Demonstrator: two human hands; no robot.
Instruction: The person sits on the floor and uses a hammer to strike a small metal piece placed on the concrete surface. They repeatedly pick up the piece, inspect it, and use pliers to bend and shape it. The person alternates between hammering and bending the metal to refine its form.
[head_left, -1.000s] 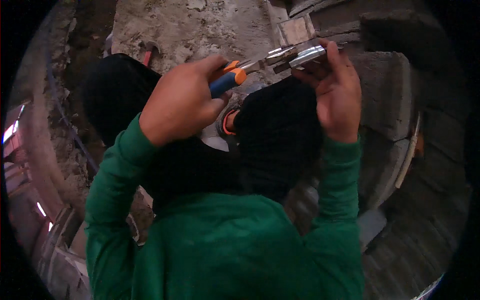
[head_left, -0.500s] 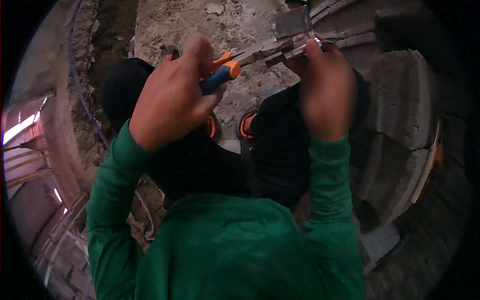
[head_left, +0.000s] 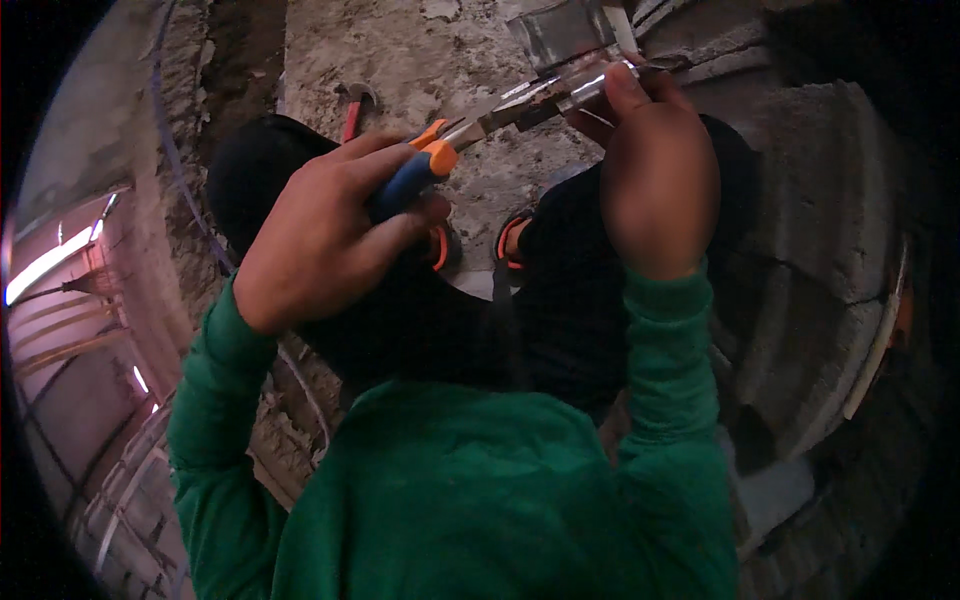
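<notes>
My left hand (head_left: pixel 325 225) is closed around the blue and orange handles of a pair of pliers (head_left: pixel 411 184). Their metal jaws point up and to the right, meeting the end of a metal fitting (head_left: pixel 578 88). That fitting has a shiny, rounded bar and a flat grey plate (head_left: pixel 565 35) standing off its far side. My right hand (head_left: pixel 660 175) pinches the fitting's right end between thumb and fingers; part of this hand is blurred. Whether the jaws are clamped on the metal I cannot tell.
A red-handled hammer (head_left: pixel 353 112) lies on the rough concrete slab (head_left: pixel 425 70) beyond my left knee. Concrete blocks (head_left: pixel 830 220) rise on the right. A cable (head_left: pixel 165 120) runs along the left, and my feet in orange-edged footwear (head_left: pixel 508 240) are below my hands.
My left hand and the pliers have moved slightly down and left, uncovering the hammer. The fitting has shifted up and left in the picture, still between both hands.
</notes>
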